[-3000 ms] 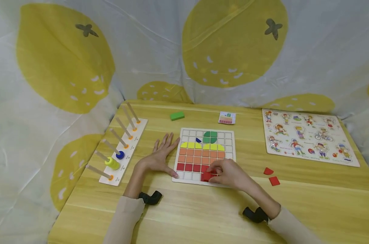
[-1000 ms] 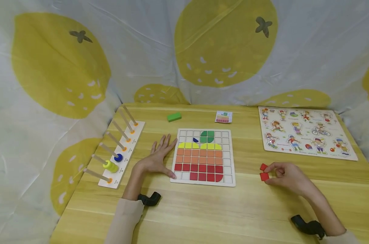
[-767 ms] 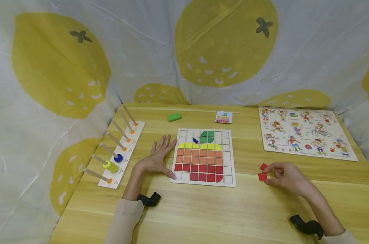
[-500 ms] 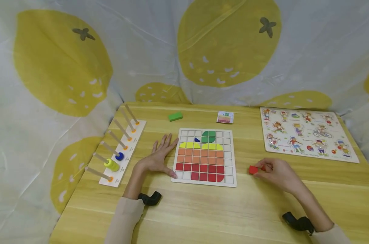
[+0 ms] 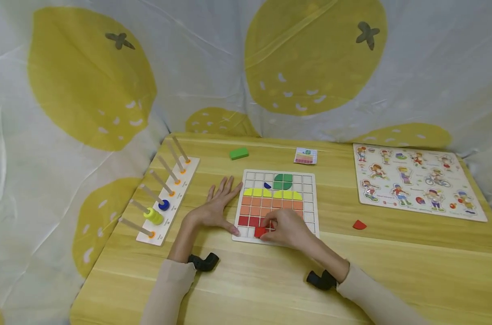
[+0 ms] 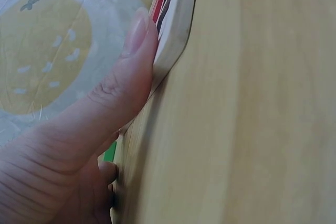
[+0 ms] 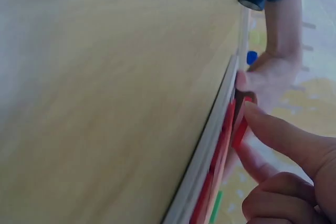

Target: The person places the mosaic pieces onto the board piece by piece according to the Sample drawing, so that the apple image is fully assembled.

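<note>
A square puzzle board (image 5: 308, 205) with a grid lies mid-table, filled with rows of green, yellow, orange and red tiles. My right hand (image 5: 288, 228) pinches a red square tile (image 5: 260, 232) between thumb and index finger, over the bottom row. In the right wrist view this red tile (image 7: 241, 129) stands close over the board's surface. My left hand (image 5: 213, 210) lies spread at the board's left side, its thumb on the lower left corner. The left wrist view shows that thumb (image 6: 139, 40) against the board's edge. A red quarter-round tile (image 5: 359, 225) lies to the right of the board.
On the left stands a peg board (image 5: 181, 189) with yellow and blue rings. Behind the puzzle board are a green block (image 5: 239, 153) and a small pattern card (image 5: 305, 156). A picture puzzle (image 5: 418, 183) with sports figures lies at the far right.
My right hand set a red piece in the bottom row, went right, picked up the red square tile and carried it left over the board. My left hand has stayed in place.
</note>
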Motion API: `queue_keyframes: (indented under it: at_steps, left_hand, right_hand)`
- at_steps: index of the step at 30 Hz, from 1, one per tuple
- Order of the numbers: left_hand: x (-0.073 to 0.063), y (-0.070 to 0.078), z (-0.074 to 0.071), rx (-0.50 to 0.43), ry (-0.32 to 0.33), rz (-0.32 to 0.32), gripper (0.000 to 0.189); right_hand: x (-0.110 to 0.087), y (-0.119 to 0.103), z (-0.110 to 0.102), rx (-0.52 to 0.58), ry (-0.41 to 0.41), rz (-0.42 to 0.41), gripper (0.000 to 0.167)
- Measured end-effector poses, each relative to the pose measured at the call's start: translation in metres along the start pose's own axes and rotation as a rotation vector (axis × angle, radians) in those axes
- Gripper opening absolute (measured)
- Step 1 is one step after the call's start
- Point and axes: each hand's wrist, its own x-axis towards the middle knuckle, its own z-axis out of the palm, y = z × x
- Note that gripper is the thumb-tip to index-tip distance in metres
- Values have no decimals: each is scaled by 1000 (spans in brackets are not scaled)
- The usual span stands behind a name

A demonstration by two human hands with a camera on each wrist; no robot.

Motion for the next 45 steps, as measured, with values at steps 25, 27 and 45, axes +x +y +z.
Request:
queue_keyframes:
  at_steps: [25,27,45]
  left_hand:
    - [1,3,-1,-17,3,-2,142]
    - [1,3,-1,-21,5,-1,142]
    - [2,1,1,-27,3,11,143]
  right_hand:
    - [18,-8,12,15,-26,-37,16]
    - [18,-8,13,11,-22,-25,15]
    - [4,10,-8,141,-62,4,17]
